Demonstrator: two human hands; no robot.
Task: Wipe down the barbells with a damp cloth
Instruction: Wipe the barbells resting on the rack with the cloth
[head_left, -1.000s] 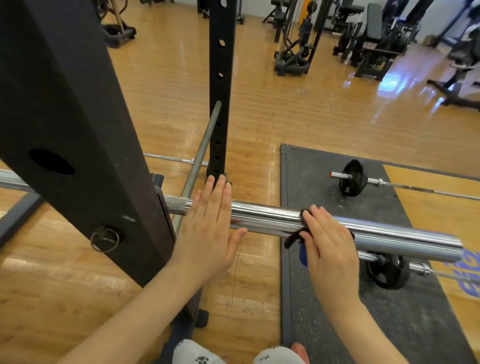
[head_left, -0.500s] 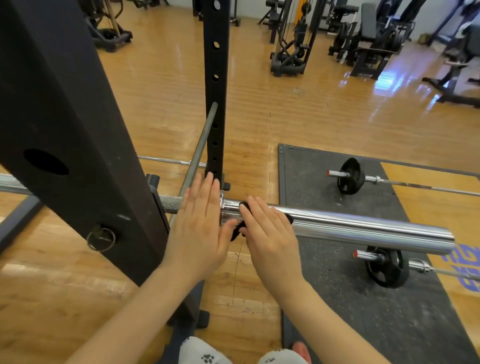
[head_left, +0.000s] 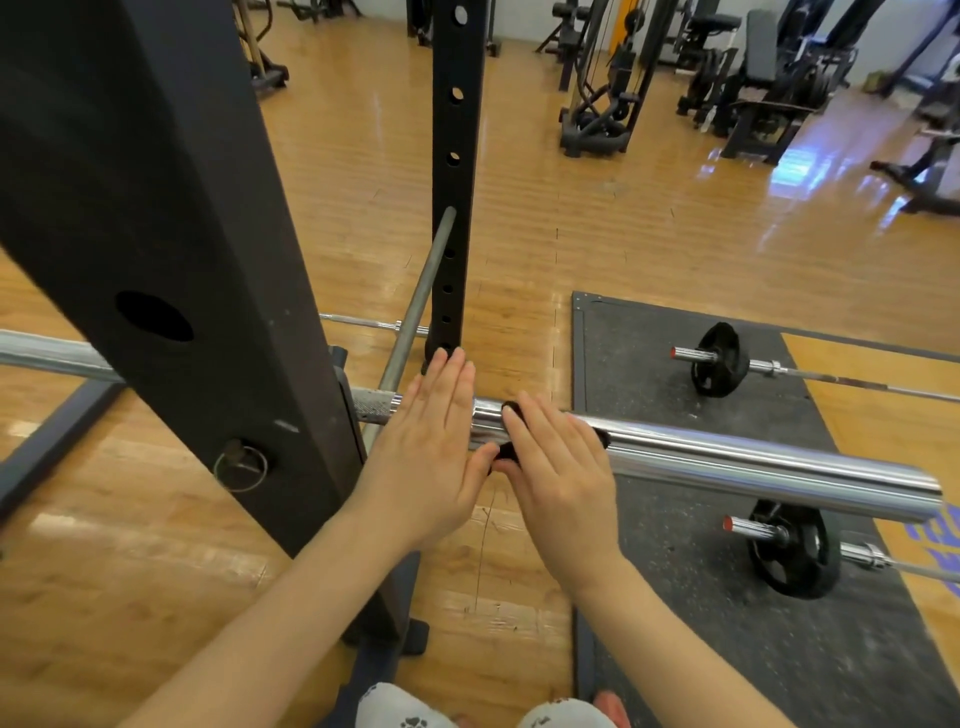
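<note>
Caught mid-wipe on the racked barbell (head_left: 727, 457), at the inner end of its chrome sleeve, just right of the black rack upright (head_left: 171, 260). Left hand (head_left: 431, 447) laid flat across the bar by the collar, fingers straight and pressed together, thumb out toward the other hand, apparently steadying against roll. Right hand (head_left: 561, 467) pressed palm-down over a dark cloth (head_left: 504, 452), fingers straight and slightly spread, draped over the sleeve rather than wrapped round it. Next move, judged from this: a firm stroke outward along the sleeve toward its free end, bar held still meanwhile, then the knurled shaft. Cloth mostly hidden under the palm, only dark edges showing; dampness impossible to judge. Shaft blocked behind the upright, its far portion cut off at the left edge. Two more barbells on the floor mat (head_left: 675, 519), a small black plate (head_left: 722, 358) on one, both cut off at the right.
</note>
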